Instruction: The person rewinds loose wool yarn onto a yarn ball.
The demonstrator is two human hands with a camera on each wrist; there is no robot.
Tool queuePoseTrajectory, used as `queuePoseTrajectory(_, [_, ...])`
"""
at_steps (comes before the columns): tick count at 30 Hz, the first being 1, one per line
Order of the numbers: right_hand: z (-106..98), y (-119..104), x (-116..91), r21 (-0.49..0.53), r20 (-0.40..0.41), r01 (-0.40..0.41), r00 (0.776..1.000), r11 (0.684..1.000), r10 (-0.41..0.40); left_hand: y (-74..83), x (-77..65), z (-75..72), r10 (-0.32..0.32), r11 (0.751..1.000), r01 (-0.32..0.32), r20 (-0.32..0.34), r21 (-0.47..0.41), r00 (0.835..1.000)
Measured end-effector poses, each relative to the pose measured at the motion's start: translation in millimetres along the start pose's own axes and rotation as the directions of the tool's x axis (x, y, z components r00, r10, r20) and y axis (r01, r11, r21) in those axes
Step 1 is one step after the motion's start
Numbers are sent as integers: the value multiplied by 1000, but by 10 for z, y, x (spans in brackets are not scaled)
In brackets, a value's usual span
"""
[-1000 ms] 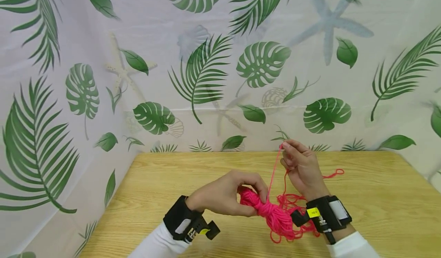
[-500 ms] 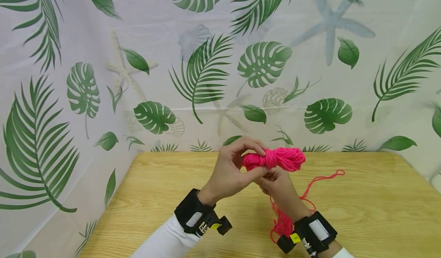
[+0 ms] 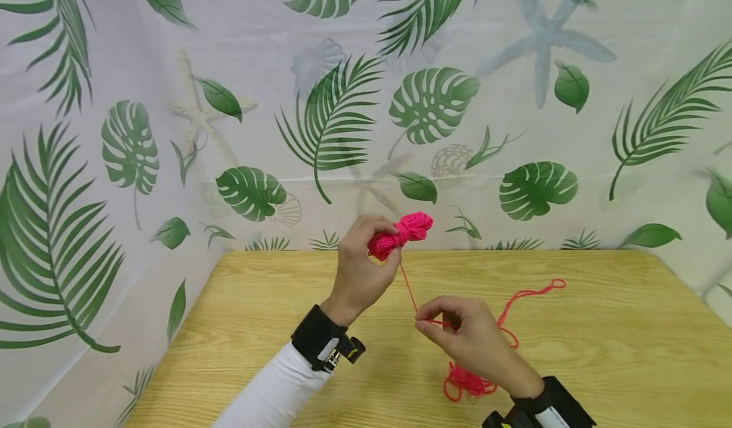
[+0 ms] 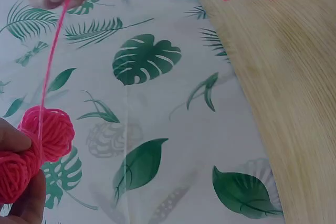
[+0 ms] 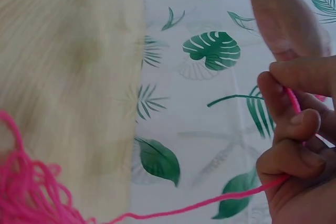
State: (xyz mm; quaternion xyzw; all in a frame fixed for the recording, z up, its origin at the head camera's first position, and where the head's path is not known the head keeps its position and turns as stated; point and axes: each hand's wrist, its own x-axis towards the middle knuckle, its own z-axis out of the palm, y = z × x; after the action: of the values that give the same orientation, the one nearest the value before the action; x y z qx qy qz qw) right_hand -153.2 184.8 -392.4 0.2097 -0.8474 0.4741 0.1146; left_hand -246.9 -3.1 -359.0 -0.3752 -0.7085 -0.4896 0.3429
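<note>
My left hand (image 3: 363, 269) grips a bundle of pink yarn (image 3: 414, 226) between thumb and fingers, raised over the back of the table. Strands wrap tightly round the bundle's waist, giving it a bow shape; in the left wrist view its rounded end (image 4: 55, 134) bulges past the fingers. A taut strand (image 3: 408, 287) runs from the bundle down to my right hand (image 3: 477, 336), which pinches it between thumb and forefinger. In the right wrist view the yarn (image 5: 257, 189) also passes under the right hand's curled fingers and trails off to the loose pile.
A loose tangle of pink yarn (image 3: 470, 380) lies on the wooden table (image 3: 257, 326) below the right hand. Its tail ends in a small loop (image 3: 558, 284) toward the back right. A leaf-printed cloth (image 3: 354, 129) hangs behind the table and along its left side.
The left hand has lifted the bundle from low over the table and now tilts it up. The right hand went from above it, behind it, to lower right, drawing the strand out.
</note>
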Motion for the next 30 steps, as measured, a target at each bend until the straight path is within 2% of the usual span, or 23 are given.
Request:
queuePoseTrajectory(2, [-67,-58,-17,-54,12,1,1000,999,-1,-55,-39,-17,7,995,-12,49,100,999])
queuePoseTrajectory(4, [-144,-110,-34,-86,14,10,1000,996,-8,-92,-74,-38,0,981,-26,133,190,991])
queuePoseTrajectory(6, [-229,-152,-47,-89,6,2,1000,996,-2,-108,-99,-63,-24,966,-37,236,254,972])
queuePoseTrajectory(7, [-272,-170,-48,-79,-3,-1,1000,997,1,-109,-109,-78,-46,963,-36,291,268,956])
queuePoseTrajectory(9, [-356,-188,-41,-41,-26,-16,1000,999,14,-96,-123,-111,-86,961,-30,404,275,911])
queuePoseTrajectory(10, [-398,-192,-35,-16,-39,-27,999,1000,26,-82,-127,-128,-106,963,-25,460,269,882])
queuePoseTrajectory(14, [-546,-167,5,84,-93,-38,995,996,46,-11,-145,-189,-169,972,12,659,236,733])
queuePoseTrajectory(16, [-605,-138,26,149,-122,-46,990,988,65,17,-158,-205,-171,978,27,720,207,673])
queuePoseTrajectory(17, [-627,-120,37,191,-138,-46,988,981,73,29,-166,-209,-167,982,44,739,184,653])
queuePoseTrajectory(18, [-643,-100,51,243,-155,-45,984,969,85,40,-175,-213,-159,986,60,753,158,639])
queuePoseTrajectory(20, [-659,-62,80,371,-184,-33,977,928,108,66,-192,-218,-137,990,98,770,97,623])
queuePoseTrajectory(23, [-653,-3,124,552,-236,18,962,834,135,119,-218,-232,-104,987,158,791,10,603])
queuePoseTrajectory(25, [-643,32,152,636,-265,53,952,770,154,171,-229,-248,-81,980,192,803,-43,590])
queuePoseTrajectory(28, [-632,85,208,720,-310,90,929,688,203,256,-243,-273,-21,962,233,813,-142,582])
queuePoseTrajectory(30, [-625,119,255,766,-328,107,913,634,241,317,-245,-288,36,943,249,810,-221,586])
